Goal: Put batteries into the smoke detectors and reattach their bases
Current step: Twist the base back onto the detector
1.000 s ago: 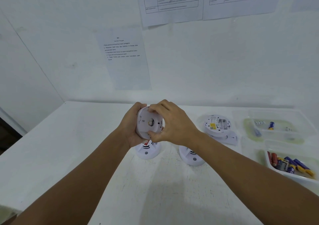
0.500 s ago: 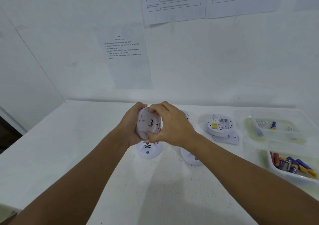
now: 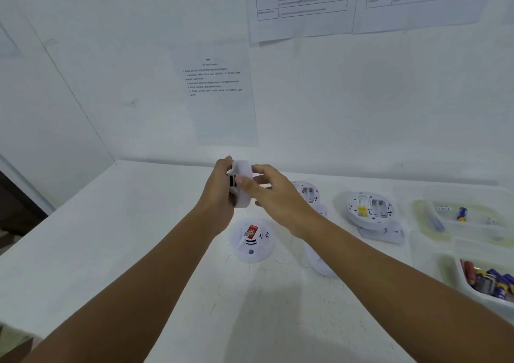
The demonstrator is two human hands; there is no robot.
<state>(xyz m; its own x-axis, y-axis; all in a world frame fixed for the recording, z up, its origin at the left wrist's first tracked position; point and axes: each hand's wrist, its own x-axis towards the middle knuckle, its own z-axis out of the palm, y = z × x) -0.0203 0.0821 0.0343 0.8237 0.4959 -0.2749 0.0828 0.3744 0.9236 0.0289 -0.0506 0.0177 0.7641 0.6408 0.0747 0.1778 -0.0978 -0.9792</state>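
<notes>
Above the table, my left hand (image 3: 219,193) and my right hand (image 3: 274,195) both grip a white smoke detector (image 3: 242,187), turned edge-on to me. Below it a closed detector (image 3: 253,241) with a red sticker lies face up. Another closed detector (image 3: 317,257) sits partly hidden under my right forearm. Two open detectors lie back side up: one (image 3: 307,191) behind my right hand, one (image 3: 370,209) with a yellow label resting on its loose base (image 3: 389,233). A tray of batteries (image 3: 489,282) stands at the right edge.
A clear plastic tray (image 3: 467,218) at the back right holds a blue battery and small items. Printed sheets hang on the white wall behind the table. The table's left edge runs diagonally past a dark gap.
The held detector has turned from showing its back to edge-on. My right hand has shifted to its right side, and my view has tilted slightly.
</notes>
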